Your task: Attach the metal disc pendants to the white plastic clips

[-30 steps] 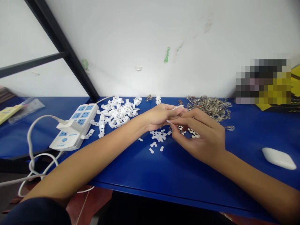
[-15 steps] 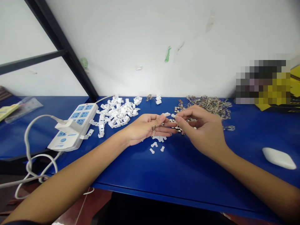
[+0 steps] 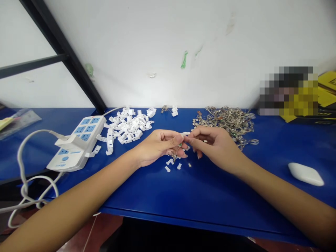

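My left hand [image 3: 160, 145] is closed in a pinch, thumb against fingers, on a small metal trinket [image 3: 173, 154] that dangles below its fingers. A bit of green shows by the thumb. The fingertips of my right hand [image 3: 217, 143] are pinched together and meet the left fingertips; what they hold is hidden. A small white piece [image 3: 185, 133] shows just behind the joined fingertips. Below the hands, small white tabs [image 3: 170, 161] lie on the blue table [image 3: 157, 190], and a tiny pale piece [image 3: 189, 165] appears blurred.
Folded white cards [image 3: 131, 124] are heaped at left, beside a white power strip [image 3: 81, 138] with a cable. Metal trinkets [image 3: 231, 120] pile up at right, with small round discs [image 3: 194, 122] near them. A white case [image 3: 306, 174] lies far right. A wall [image 3: 157, 52] stands behind.
My right hand has moved left and its fingertips now meet those of my left hand. My left fingers have curled in from a flatter pose. The view has shifted slightly.
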Demonstrator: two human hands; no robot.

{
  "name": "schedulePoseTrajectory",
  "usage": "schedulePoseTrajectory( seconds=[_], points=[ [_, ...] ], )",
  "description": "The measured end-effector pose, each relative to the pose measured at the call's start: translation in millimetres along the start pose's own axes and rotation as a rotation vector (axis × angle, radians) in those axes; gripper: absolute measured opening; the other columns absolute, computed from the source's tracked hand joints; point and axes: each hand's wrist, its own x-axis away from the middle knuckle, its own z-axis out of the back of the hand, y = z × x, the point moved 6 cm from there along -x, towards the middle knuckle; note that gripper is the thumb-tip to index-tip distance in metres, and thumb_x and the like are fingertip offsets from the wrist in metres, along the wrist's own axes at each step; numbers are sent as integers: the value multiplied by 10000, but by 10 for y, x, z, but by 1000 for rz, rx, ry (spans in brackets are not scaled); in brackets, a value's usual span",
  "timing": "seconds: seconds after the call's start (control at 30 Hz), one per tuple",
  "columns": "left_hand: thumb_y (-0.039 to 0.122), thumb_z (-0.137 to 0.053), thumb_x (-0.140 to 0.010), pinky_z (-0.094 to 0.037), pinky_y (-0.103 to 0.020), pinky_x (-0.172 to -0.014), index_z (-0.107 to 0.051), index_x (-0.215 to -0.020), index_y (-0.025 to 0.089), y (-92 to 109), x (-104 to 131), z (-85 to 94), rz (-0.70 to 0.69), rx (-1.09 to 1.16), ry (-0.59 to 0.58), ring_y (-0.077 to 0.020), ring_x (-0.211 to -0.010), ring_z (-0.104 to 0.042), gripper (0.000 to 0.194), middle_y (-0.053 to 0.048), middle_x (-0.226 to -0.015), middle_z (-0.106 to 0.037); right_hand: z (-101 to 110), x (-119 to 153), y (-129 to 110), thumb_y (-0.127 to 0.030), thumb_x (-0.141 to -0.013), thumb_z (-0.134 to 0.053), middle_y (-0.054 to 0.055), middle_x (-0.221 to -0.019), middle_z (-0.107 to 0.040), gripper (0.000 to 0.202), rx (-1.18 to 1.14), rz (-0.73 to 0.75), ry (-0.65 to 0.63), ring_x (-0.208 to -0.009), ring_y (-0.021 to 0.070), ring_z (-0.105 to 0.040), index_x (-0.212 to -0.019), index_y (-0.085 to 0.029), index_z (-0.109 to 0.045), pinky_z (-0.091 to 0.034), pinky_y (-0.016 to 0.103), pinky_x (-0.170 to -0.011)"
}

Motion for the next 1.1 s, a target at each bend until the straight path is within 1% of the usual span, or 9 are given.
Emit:
schedulePoseTrajectory(
  seconds=[0.2,0.47,0.63,0.73,0.8,0.83,0.9,0.93,1.1],
  points=[
    [486,-784,-881,-558,-322,-827,-771,-1070,134,-11,-32,173,-24,-5,200,-142,-791,-717,400,-114,-1039,-751,154,-3,-10,-301,-837,-743,-2,-654,-653,121,133,46,213,-515,116,-567,-767,-204,-727,-501,267,-489],
    [595,-734,-878,-548,-278,-705,-774,-1062,174,64,19,23,-30,-240,-11,-157,-715,-717,461,-67,-785,-733,0,-4,78,-394,-868,-735,-11,-645,-629,206,29,-33,-74,-500,116,-573,-801,-201,-714,-480,252,-456],
    [570,-751,-872,-582,-306,-765,-790,-988,157,75,26,-8,-18,-263,-50,-186,-794,-751,431,-104,-891,-761,-42,-10,37,-450,-869,-740,-16,-599,-613,263,61,-44,-139,-504,117,-563,-801,-196,-719,-450,245,-453],
    [551,-767,-867,-576,-302,-782,-793,-1009,155,40,10,26,-5,-206,-28,-181,-823,-749,421,-114,-959,-768,96,-25,-86,-480,-907,-707,-15,-612,-637,291,181,15,-170,-498,108,-560,-808,-207,-720,-429,238,-439],
    [544,-766,-872,-566,-292,-759,-790,-1033,157,-7,-4,51,17,-126,-20,-166,-811,-738,420,-110,-990,-762,198,3,-155,-479,-896,-731,-18,-615,-649,280,317,77,-292,-509,108,-578,-783,-223,-720,-424,232,-437],
    [539,-766,-875,-561,-288,-752,-789,-1038,157,-30,-11,60,26,-82,-21,-157,-801,-732,416,-105,-996,-757,200,52,-145,-475,-865,-767,-23,-601,-650,265,349,71,-455,-504,113,-594,-768,-233,-722,-435,230,-430],
    [525,-762,-885,-551,-282,-752,-788,-1044,154,-69,-23,70,37,-16,-32,-144,-794,-723,404,-96,-997,-745,205,200,-35,-438,-790,-846,-23,-615,-680,222,352,-80,-780,-496,136,-638,-822,-249,-734,-449,234,-405],
    [517,-761,-891,-546,-280,-754,-788,-1049,152,-83,-28,72,42,2,-37,-141,-797,-721,399,-93,-995,-739,225,252,7,-406,-771,-864,-21,-627,-688,220,349,-144,-849,-493,145,-647,-849,-250,-730,-450,237,-396],
    [490,-782,-882,-534,-288,-781,-793,-1043,135,-97,-31,47,54,34,-32,-147,-829,-714,390,-94,-1013,-726,165,315,84,-372,-776,-832,-31,-661,-657,229,397,-336,-920,-510,139,-638,-888,-227,-694,-468,255,-482]
  ],
)
